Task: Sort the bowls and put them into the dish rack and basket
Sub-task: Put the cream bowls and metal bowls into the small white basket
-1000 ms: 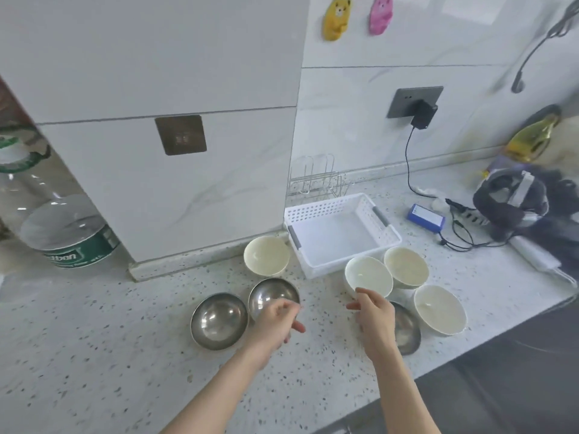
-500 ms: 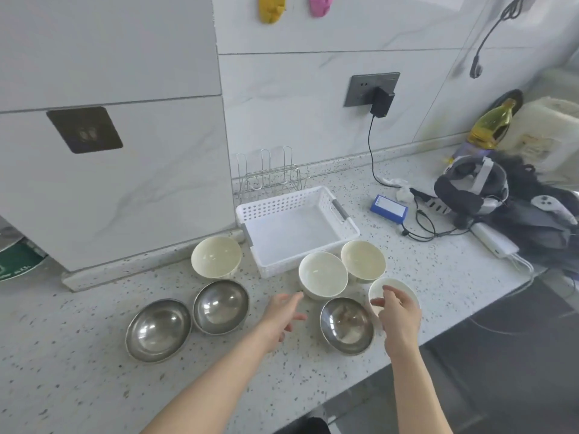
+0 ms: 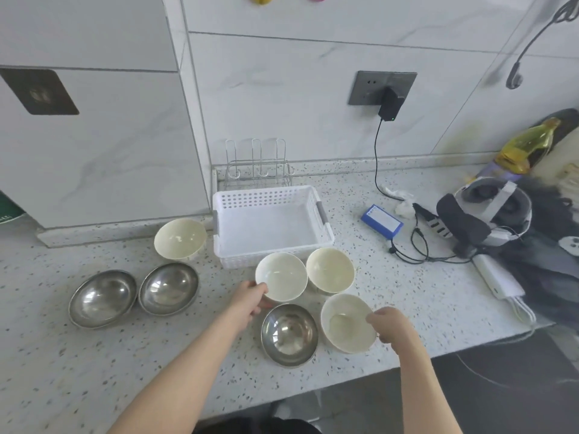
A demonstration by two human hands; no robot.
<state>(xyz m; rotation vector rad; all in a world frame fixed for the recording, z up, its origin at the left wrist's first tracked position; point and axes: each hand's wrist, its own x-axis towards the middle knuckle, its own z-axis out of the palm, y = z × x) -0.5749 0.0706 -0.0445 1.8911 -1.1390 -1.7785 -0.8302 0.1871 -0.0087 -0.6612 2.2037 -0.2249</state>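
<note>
Several bowls stand on the speckled counter (image 3: 391,292). My left hand (image 3: 249,300) grips the left rim of a white bowl (image 3: 282,277) in front of the basket. My right hand (image 3: 390,324) holds the right rim of another white bowl (image 3: 343,324) near the counter's front edge. A steel bowl (image 3: 289,335) sits between my arms. Two more steel bowls (image 3: 103,297) (image 3: 169,288) lie at the left. Further white bowls (image 3: 330,270) (image 3: 180,238) stand beside the empty white basket (image 3: 322,214). A wire dish rack (image 3: 257,166) stands behind the basket.
A blue box (image 3: 382,221), cables, a white power strip (image 3: 496,278) and a black and white headset (image 3: 482,211) crowd the counter's right side. A charger (image 3: 390,104) is plugged into the wall socket. A yellow bottle (image 3: 526,148) lies at the far right.
My view has shifted right. My left hand reached forward and took the white bowl's rim. My right hand closed on the near-right white bowl's rim.
</note>
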